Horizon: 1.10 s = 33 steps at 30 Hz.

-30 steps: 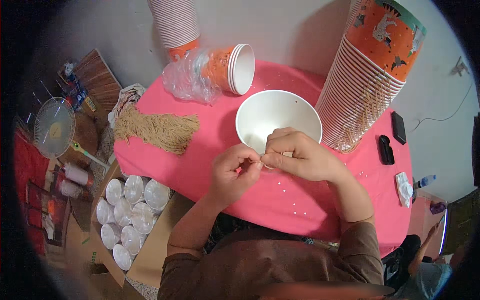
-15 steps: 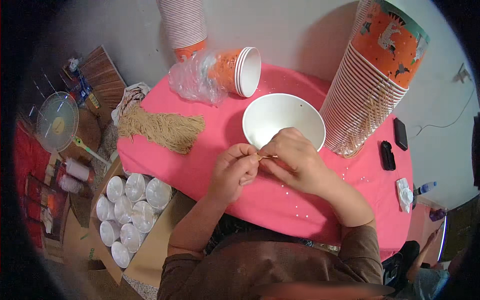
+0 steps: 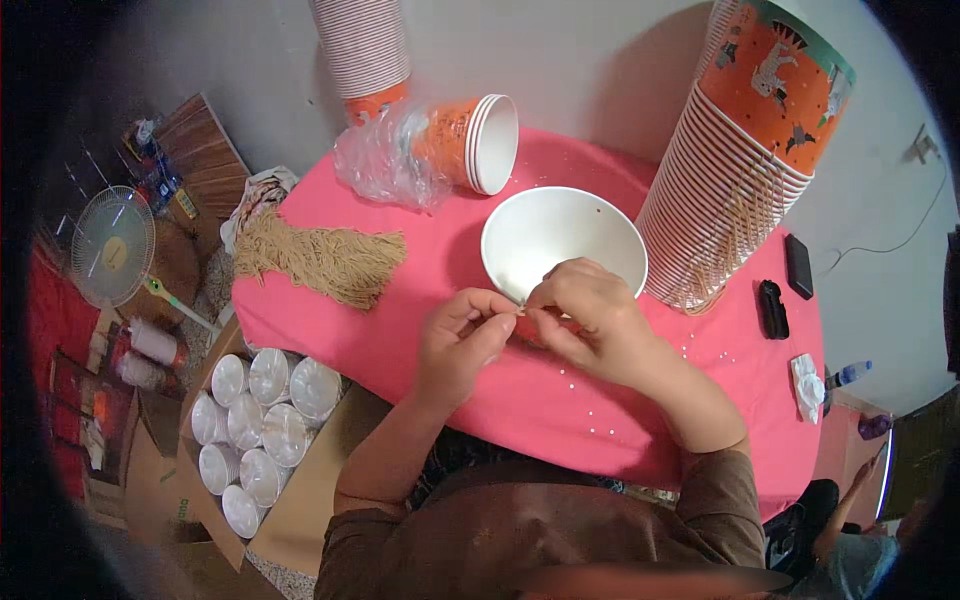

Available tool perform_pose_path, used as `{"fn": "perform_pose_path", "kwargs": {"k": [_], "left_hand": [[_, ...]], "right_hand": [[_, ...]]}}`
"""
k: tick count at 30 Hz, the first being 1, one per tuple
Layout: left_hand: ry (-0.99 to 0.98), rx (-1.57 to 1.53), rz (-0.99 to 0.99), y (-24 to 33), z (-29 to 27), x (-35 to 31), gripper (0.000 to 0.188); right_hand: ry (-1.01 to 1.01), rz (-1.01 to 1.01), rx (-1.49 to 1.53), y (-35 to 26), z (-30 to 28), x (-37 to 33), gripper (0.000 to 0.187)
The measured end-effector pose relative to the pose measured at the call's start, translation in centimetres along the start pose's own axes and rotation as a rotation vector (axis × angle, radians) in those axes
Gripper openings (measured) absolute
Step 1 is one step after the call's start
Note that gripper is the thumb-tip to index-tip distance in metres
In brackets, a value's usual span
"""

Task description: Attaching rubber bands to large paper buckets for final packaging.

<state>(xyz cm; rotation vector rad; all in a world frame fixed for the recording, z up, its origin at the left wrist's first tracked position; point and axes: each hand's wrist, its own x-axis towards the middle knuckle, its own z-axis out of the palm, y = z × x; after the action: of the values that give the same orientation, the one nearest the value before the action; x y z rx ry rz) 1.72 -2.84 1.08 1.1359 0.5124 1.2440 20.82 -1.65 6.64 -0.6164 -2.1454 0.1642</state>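
A wide paper bucket (image 3: 610,240), white inside and orange outside, stands mouth up on the pink-covered table in front of me. At its near rim both hands come close together. My left hand (image 3: 458,340) pinches a thin tan cord (image 3: 520,309) between thumb and forefinger. Against the same spot, my right hand (image 3: 592,318) is closed in a pinch, its wrist bent over the rim. Only a tiny bit of cord shows between the fingertips; the rest is hidden.
A bundle of tan cords (image 3: 325,260) lies left. Tall nested buckets (image 3: 715,210) with hanging cords stand right. Behind are a plastic-wrapped stack (image 3: 445,145) and another stack (image 3: 362,50). A carton (image 3: 320,450) of wrapped cups stands lower left. White specks dot the cloth (image 3: 520,400).
My left fingers have straightened and loosened somewhat from their curl. My right fingertips have shifted slightly, and less of the cord shows between the hands. The bucket stays in place.
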Motion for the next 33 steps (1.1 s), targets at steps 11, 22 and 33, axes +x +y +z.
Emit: {"fn": "perform_pose_path", "kwargs": {"k": [11, 22, 33], "left_hand": [[0.064, 0.221, 0.065, -0.6, -0.4, -0.4, 0.010], [0.069, 0.913, 0.703, 2.5, 1.7, 1.8, 0.022], [0.031, 1.062, 0.678, 2.1, 1.0, 1.5, 0.013]], "right_hand": [[0.056, -0.056, -0.205, 0.7, -1.2, 0.1, 0.022], [-0.067, -0.192, -0.291, -1.0, -1.8, 0.4, 0.024], [-0.066, -0.234, -0.418, -0.5, -2.6, 0.5, 0.022]]}}
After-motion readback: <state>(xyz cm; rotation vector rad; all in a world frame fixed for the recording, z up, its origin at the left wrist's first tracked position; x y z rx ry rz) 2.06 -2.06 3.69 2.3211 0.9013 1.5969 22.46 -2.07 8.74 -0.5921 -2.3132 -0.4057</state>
